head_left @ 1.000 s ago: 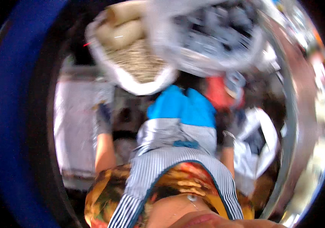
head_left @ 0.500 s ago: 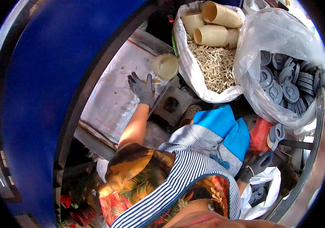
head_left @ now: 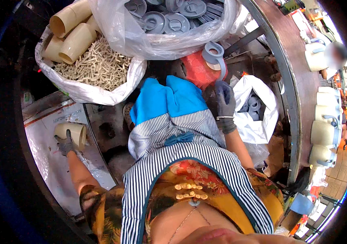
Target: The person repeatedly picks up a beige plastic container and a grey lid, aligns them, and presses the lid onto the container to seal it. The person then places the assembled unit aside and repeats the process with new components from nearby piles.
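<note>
My left hand (head_left: 64,145), in a grey glove, has its fingers over a beige plastic cup (head_left: 71,135) lying on its side. The cup rests on a plastic-covered board (head_left: 61,175) at the left. At the right, my right hand (head_left: 225,101), also gloved, has its fingers bent together at the lower end of a grey plastic ring with a curved handle (head_left: 214,53). That piece is in front of a red bag (head_left: 197,69), with a small beige disc (head_left: 213,65) showing beside it. A white bag (head_left: 248,130) holding grey parts (head_left: 254,106) stands beside my right hand.
Ahead, a white sack (head_left: 96,97) holds small beige sticks (head_left: 94,67) and several beige cups (head_left: 76,42). Next to it, a clear plastic bag (head_left: 157,44) contains grey lids (head_left: 177,23). Beige pitchers with grey lids (head_left: 323,132) line a bench (head_left: 299,81) at the right.
The view has swung right, bringing the bench and pitchers into sight. The cup, upright before, now lies on its side with my left fingers over it. My right hand stays by the grey ring.
</note>
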A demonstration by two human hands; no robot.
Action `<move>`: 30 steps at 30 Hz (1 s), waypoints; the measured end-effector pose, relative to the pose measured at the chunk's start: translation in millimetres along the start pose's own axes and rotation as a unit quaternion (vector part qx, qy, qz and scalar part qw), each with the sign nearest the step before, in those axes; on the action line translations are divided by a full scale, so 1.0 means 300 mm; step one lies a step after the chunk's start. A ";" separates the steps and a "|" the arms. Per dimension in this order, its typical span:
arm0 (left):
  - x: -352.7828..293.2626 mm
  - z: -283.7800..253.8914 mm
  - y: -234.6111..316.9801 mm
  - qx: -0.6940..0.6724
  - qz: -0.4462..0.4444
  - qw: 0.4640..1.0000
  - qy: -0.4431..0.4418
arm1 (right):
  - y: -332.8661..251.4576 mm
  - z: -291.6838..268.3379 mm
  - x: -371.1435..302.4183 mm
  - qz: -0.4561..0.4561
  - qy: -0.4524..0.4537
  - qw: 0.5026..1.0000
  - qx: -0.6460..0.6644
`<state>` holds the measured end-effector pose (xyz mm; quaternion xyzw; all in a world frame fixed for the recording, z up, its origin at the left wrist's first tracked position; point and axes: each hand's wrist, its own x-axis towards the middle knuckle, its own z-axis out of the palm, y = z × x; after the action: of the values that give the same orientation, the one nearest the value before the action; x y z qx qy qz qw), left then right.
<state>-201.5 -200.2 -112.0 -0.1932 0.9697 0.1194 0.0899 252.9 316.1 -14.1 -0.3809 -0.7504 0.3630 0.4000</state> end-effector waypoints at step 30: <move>-1.206 -0.394 0.565 -0.196 0.821 0.536 -0.007 | -0.380 0.166 -0.084 -0.188 -0.344 0.910 0.135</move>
<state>45.2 48.2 114.2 0.6761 0.6541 0.3293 -0.0815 187.1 231.6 54.0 -0.0265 -0.8433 0.4873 0.2252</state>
